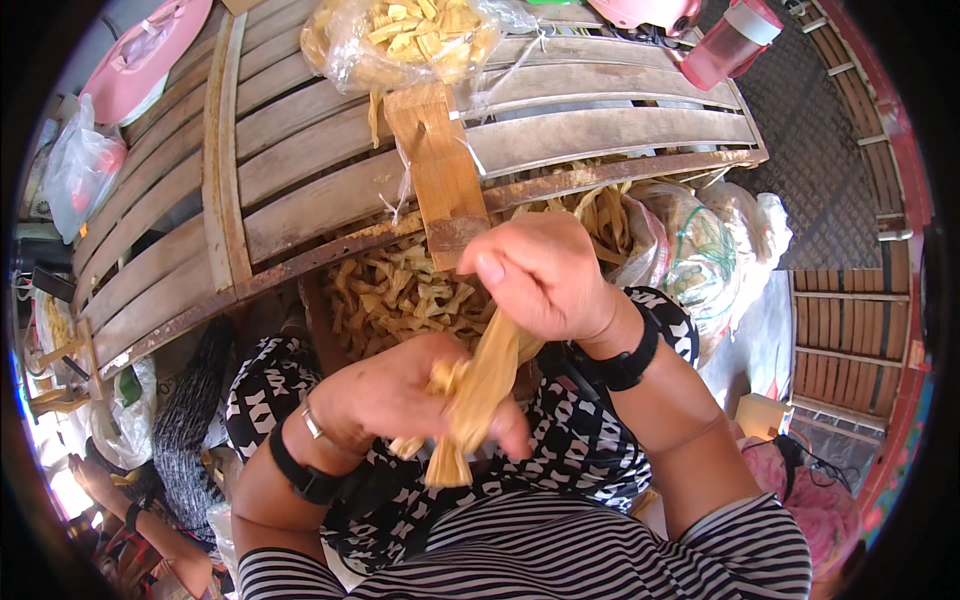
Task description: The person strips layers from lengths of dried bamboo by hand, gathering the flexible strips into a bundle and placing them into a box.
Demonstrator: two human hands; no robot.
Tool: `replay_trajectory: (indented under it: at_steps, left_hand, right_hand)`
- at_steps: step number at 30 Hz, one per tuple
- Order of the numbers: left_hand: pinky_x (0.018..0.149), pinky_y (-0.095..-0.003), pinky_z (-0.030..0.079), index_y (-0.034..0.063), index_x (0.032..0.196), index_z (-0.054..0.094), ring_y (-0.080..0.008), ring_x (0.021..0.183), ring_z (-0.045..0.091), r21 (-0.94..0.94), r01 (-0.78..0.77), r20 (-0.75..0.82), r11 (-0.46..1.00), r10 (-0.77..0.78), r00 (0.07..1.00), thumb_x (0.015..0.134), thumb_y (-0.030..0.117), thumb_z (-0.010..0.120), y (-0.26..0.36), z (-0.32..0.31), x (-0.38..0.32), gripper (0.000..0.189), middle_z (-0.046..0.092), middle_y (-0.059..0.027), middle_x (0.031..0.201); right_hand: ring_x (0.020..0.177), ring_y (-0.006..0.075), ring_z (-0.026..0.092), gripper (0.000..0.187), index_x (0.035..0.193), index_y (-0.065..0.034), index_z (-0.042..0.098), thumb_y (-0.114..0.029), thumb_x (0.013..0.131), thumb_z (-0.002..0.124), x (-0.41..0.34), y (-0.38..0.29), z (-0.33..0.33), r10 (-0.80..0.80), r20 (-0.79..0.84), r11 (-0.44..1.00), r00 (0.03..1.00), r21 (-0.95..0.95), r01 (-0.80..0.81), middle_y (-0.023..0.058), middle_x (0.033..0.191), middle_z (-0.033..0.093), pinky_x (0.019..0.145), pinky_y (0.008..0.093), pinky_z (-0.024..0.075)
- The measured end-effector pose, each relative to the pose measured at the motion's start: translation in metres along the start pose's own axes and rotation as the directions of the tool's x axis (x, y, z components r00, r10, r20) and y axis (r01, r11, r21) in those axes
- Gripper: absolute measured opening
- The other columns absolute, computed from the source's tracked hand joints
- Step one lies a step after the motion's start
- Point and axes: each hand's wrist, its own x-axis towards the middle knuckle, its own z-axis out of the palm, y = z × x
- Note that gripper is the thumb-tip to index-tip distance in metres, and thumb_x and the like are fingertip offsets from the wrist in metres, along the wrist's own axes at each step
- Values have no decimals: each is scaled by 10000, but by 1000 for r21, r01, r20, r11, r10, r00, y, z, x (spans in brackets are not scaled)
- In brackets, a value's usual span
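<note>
My right hand (544, 274) is closed around the upper end of a pale yellow fibrous strip (484, 382), probably dried plant leaf. The strip hangs down across my left hand (405, 390), whose fingers curl behind it; a small knotted piece shows at that palm. Just beyond my hands, a notched wooden block (442, 172) is tied with cord to the slatted table and juts over its edge. Below the edge lies a heap of knotted yellow pieces (412, 292). Farther back on the table sits a clear plastic bag of cut yellow pieces (420, 37).
The slatted wooden table (322, 135) has a rusty metal edge. On it are a pink hat (146, 60) and a pink bottle (731, 45). Stuffed sacks (705, 247) stand at the right below the edge. Another person's arm (142, 517) shows at the lower left.
</note>
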Motion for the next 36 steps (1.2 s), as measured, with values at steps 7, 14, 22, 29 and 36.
replay_trajectory:
  at_steps: [7,14,22,29,36]
  left_hand:
    - [598,-376,489,104,1084,717,-301,667,572,981,5,-115,196,557,822,758,225,805,-1,-28,5,358,592,-78,782]
    - [865,-338,520,50,1008,735,-268,926,669,947,141,-317,288,768,557,815,134,755,-7,-22,10,210,692,-93,1065]
    - [912,-372,519,9,961,689,-331,1042,657,952,161,-283,261,545,789,792,8,696,-8,-33,12,169,679,-156,1131]
    - [985,-395,493,-68,861,645,-273,1089,636,479,-348,-473,806,570,672,917,-13,603,11,-17,-8,89,668,-148,1108]
    - [839,-272,510,-30,998,690,-159,919,637,514,-301,-592,803,586,553,894,141,732,24,-37,-13,204,667,-104,973]
  right_hand:
    - [471,74,394,153,911,-54,692,-95,915,545,-1,-26,11,681,652,78,333,388,-918,-5,665,546,452,225,313]
    - [646,52,560,156,1004,-19,686,-160,989,622,-10,-12,28,673,103,434,733,747,-503,19,834,674,559,190,451]
    - [649,89,591,304,883,-27,657,-320,963,655,-26,6,31,75,113,953,991,-302,-38,47,738,643,555,303,477]
    - [471,97,354,517,749,-66,559,-469,1047,432,-11,-27,13,635,550,385,542,383,-840,-35,553,417,453,240,287]
    - [470,74,236,472,813,-53,533,-450,1050,433,-26,-14,14,471,691,-68,549,648,-758,-49,545,288,445,257,198]
